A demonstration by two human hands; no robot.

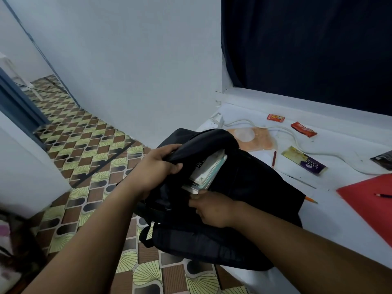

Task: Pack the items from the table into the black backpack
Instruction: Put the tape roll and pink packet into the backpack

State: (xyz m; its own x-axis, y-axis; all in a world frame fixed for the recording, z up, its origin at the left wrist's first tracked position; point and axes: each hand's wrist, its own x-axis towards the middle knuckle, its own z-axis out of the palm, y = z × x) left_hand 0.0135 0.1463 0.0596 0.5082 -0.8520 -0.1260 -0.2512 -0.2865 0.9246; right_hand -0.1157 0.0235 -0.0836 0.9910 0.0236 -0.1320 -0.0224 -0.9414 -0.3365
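Black fabric backpack point(244, 183) sits on my white tabletop point(318, 219). Left hand point(157, 166) grips its top flap; right hand point(212, 209), at 5 o'clock, pinches pale stacked books point(206, 172) inside.

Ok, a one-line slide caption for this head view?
Left hand holds the black backpack open; right hand pushes books inside.
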